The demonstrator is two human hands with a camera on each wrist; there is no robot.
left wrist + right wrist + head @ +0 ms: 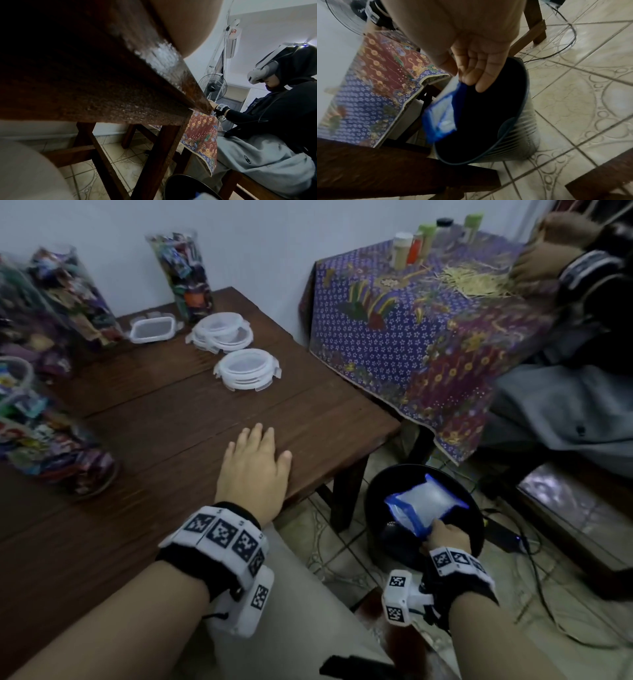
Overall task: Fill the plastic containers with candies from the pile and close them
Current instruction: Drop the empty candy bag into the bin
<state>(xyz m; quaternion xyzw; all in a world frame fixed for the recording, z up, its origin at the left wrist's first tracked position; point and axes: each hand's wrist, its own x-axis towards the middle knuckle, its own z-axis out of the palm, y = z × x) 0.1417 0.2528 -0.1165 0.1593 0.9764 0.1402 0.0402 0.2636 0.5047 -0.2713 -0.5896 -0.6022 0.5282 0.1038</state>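
Tall clear plastic containers (pixel 181 275) packed with wrapped candies stand upper left on my brown wooden table (pixel 191 419), round clear lids (pixel 247 368) beside them. My left hand (pixel 251 470) lies flat, fingers straight. My right hand (pixel 445 537), lower right, pinches a blue-edged clear plastic bag (pixel 423 505) over the black round bin (pixel 513 135).

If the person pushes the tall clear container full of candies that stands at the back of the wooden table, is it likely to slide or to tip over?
The tall clear container is probably apt to tip: it is much taller than it is wide and stands on a narrow base. It looks packed with wrapped candies to the top, so likely fairly heavy, its weight reaching high. A low push might slide it on the wooden table; a high one would likely topple it.
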